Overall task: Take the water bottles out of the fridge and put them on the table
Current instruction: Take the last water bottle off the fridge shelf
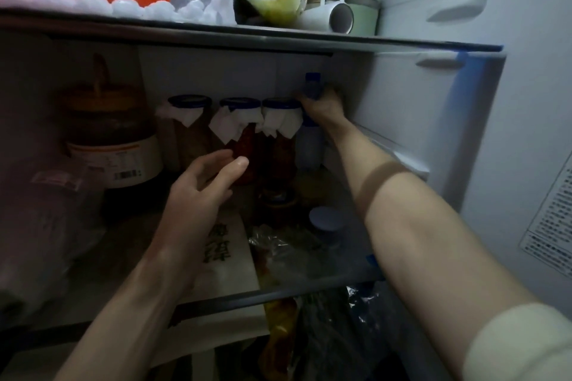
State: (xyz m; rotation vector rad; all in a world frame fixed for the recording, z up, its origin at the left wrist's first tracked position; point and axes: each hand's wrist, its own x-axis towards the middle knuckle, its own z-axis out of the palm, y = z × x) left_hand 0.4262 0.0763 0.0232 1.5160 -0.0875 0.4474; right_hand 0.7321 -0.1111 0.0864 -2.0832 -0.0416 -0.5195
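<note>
— Where is the water bottle [312, 87] standing?

— At the back right corner of the middle fridge shelf [235, 298], upright, close against the fridge's right inner wall [402, 108]. Its blue cap pokes up above the right hand [322, 107].

— So the hand has it?

— Yes. The right hand is reached deep in and its fingers are curled round the bottle's upper body, just under the cap. The pale lower part of the bottle shows below the hand, beside the wrist. Whether the bottle's foot is on the shelf or lifted off it, I cannot tell; it is dim back there.

— And the other hand?

— The left hand [204, 182] is in front, lower and nearer the camera, well apart from the bottle. Its fingers are loosely spread and hold nothing; the thumb tip sits just before the row of jars.

— Which jars?

— Three jars with dark lids and white paper tucked beneath them [235, 120], lined up just left of the bottle. The rightmost one is just beside the right hand's knuckles.

— Anything else on that shelf?

— A big labelled jar [114, 158] at the left.
</note>
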